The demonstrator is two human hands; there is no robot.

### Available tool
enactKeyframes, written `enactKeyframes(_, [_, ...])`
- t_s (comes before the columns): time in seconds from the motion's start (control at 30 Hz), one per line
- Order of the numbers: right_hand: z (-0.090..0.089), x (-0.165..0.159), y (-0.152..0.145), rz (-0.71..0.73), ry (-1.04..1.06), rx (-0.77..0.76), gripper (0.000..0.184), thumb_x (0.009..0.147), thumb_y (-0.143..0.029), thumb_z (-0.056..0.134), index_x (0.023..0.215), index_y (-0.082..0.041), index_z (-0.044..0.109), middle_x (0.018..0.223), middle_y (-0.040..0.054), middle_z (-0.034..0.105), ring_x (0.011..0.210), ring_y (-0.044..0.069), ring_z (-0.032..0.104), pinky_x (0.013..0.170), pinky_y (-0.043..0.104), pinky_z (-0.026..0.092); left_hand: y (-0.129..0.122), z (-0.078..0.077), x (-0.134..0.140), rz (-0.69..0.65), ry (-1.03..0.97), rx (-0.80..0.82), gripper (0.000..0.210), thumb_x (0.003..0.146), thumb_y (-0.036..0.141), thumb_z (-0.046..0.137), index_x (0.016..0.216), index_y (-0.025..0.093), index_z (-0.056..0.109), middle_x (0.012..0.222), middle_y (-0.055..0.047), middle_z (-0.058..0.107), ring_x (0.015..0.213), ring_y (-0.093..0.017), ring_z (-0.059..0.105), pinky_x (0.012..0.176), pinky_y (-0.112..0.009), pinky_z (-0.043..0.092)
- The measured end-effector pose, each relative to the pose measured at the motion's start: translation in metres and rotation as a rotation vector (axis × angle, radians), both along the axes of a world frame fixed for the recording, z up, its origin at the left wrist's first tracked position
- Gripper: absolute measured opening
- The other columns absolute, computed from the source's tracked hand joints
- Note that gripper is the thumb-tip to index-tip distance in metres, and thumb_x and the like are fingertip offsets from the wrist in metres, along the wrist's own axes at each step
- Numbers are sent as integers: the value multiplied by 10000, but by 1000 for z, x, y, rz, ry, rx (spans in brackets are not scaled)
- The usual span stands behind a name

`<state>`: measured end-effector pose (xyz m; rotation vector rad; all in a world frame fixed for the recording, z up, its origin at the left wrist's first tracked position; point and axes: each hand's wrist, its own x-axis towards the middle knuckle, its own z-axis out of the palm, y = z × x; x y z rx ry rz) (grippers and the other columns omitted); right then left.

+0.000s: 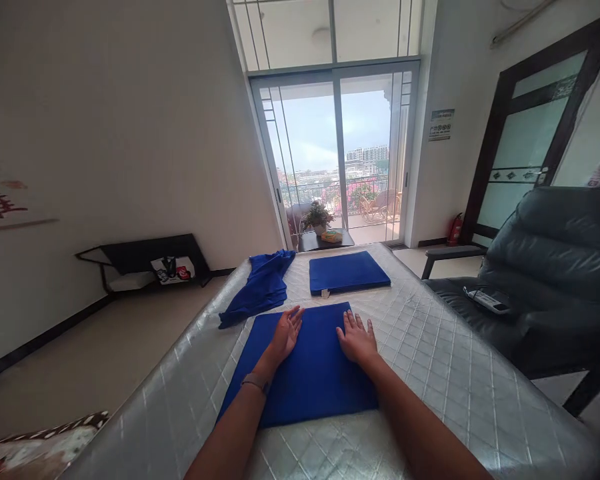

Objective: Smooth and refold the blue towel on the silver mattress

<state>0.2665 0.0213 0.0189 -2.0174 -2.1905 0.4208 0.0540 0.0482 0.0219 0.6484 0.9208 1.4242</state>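
Note:
A folded blue cloth [315,373] lies flat before me on a silvery quilted surface [420,333]. My left hand [286,333] is over its left part, turned on its side with the fingers extended; whether it touches the fabric I cannot tell. At the cloth's right edge, my right hand [359,338] rests palm down with fingers spread. Neither hand holds anything. Farther back sits a neatly folded blue stack of cloth [349,270] with a small white tag at its front edge. To its left is a crumpled blue garment [263,287].
A dark leather armchair [555,267] stands at the right with a white device [486,300] on its seat. Beyond the far edge, a small table [305,239] bears a potted plant [319,215]. A black bench [150,257] with a white bag is by the left wall.

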Motion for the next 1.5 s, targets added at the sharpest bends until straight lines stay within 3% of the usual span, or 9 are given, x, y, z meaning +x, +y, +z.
enactKeyframes(0.23, [1, 0, 0, -4, -52, -11, 680, 1005, -471, 135, 1609, -161, 97, 1670, -10, 42, 1537, 191, 21, 1223, 499, -44, -21, 17, -107, 306, -57, -79, 281, 981, 349, 368, 1006, 229, 621, 1275, -99, 641, 1394, -163, 450, 1193, -362, 303])
enactKeyframes(0.37, [-2, 1, 3, -7, -84, -16, 678, 1008, -482, 118, 1611, -176, 70, 1673, -16, 30, 1537, 191, 5, 1225, 499, -30, -28, 17, -133, 403, -123, -71, 295, 968, 394, 387, 986, 217, 622, 1225, -107, 650, 1339, -174, 506, 1170, -347, 348])
enactKeyframes(0.7, [-3, 1, 5, -10, -151, -7, 669, 1010, -475, 122, 1611, -183, 85, 1673, -14, 65, 1535, 192, 60, 1228, 492, 28, -19, 15, -122, 432, -53, 17, 271, 943, 366, 394, 1045, 248, 616, 1342, -89, 613, 1408, -160, 429, 1203, -346, 255])
enactKeyframes(0.87, [11, -1, 16, -19, -163, -24, 669, 1011, -477, 143, 1606, -173, 147, 1670, 12, 119, 1526, 212, 130, 1223, 485, 76, -17, 16, -121, 406, -62, 62, 294, 951, 371, 370, 1062, 245, 611, 1380, -90, 598, 1433, -150, 395, 1213, -336, 216])
enactKeyframes(1.03, [23, -9, 43, -12, -158, -28, 663, 1019, -481, 142, 1607, -174, 147, 1674, 27, 113, 1532, 207, 88, 1220, 457, 70, -18, 19, -114, 338, -42, 102, 298, 949, 358, 393, 1098, 264, 634, 1339, -68, 636, 1431, -172, 404, 1211, -369, 242])
enactKeyframes(1.3, [-5, -11, 54, -43, -134, 40, 696, 1008, -491, 144, 1607, -138, 126, 1674, 32, 100, 1533, 167, 47, 1223, 387, 4, -16, 18, -102, 249, -39, 92, 366, 979, 369, 341, 1113, 236, 654, 1347, -82, 645, 1429, -175, 407, 1228, -373, 202])
enactKeyframes(1.4, [-4, -9, 53, -31, -113, 49, 694, 1007, -476, 139, 1604, -123, 138, 1672, 32, 113, 1532, 166, 63, 1225, 381, 14, -18, 18, -89, 222, -54, 111, 390, 967, 368, 343, 1147, 227, 659, 1371, -82, 632, 1436, -185, 398, 1230, -391, 196])
enactKeyframes(1.5, [-1, -10, 51, -27, -97, 54, 684, 1008, -455, 138, 1603, -118, 142, 1672, 35, 120, 1531, 170, 74, 1226, 389, 21, -25, 16, -65, 102, -99, 149, 452, 952, 426, 355, 1215, 209, 652, 1407, -85, 605, 1441, -198, 390, 1235, -386, 188])
